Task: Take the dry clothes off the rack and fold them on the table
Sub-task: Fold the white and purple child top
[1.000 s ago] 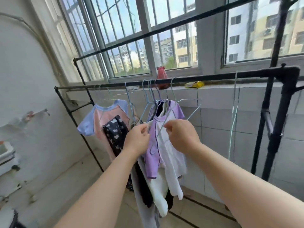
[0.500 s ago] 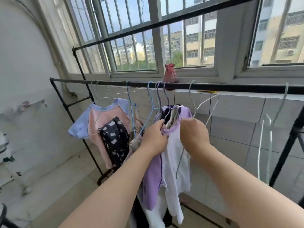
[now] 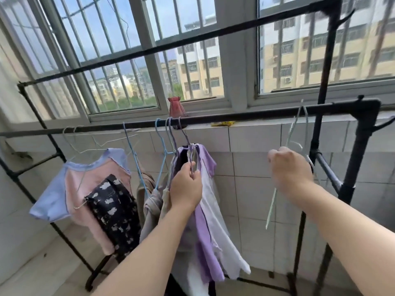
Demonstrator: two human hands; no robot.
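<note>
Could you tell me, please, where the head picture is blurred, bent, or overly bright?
Head view: daylight through the window leaves the buildings outside pale and bright; the wide lens bows the rack rails; motion blur smears the right hand and the bare hanger in its grip, while the left hand on the purple shirt looks sharper.

Daylight through barred windows; pale tiled wall below; red vase on the sill.

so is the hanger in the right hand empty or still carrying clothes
Empty. The pale wire hanger gripped by the right hand shows bare wire, hooked on the rack rail.
</note>
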